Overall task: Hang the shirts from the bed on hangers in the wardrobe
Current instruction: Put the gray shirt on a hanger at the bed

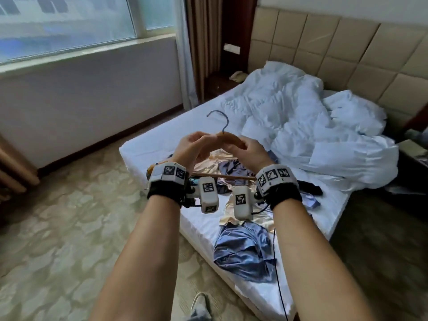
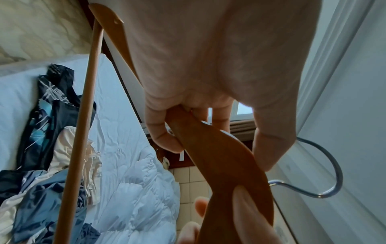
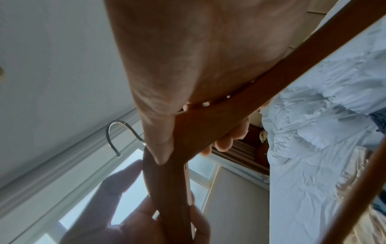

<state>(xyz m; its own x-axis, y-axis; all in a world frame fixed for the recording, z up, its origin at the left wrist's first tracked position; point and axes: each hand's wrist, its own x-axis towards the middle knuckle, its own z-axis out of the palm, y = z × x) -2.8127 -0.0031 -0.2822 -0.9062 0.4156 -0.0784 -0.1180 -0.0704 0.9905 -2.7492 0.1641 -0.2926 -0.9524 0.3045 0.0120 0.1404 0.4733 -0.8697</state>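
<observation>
Both hands hold a wooden hanger (image 1: 231,138) up over the foot of the bed. My left hand (image 1: 196,144) grips its left shoulder, my right hand (image 1: 245,147) its right shoulder. The metal hook (image 1: 218,120) points up and away. Its lower bar (image 1: 224,176) runs between my wrists. In the left wrist view my fingers (image 2: 160,132) curl round the hanger (image 2: 225,165); in the right wrist view the thumb (image 3: 160,140) presses on the hanger (image 3: 200,128). Shirts lie below: a blue satin shirt (image 1: 245,251), a cream satin one (image 1: 210,163) and a dark patterned one (image 2: 48,115).
A rumpled white duvet (image 1: 301,126) covers the head half of the bed (image 1: 148,144), against a padded headboard (image 1: 347,52). A window (image 1: 69,26) and brown curtain (image 1: 203,42) stand behind. Patterned carpet (image 1: 69,228) lies to the left. No wardrobe is in view.
</observation>
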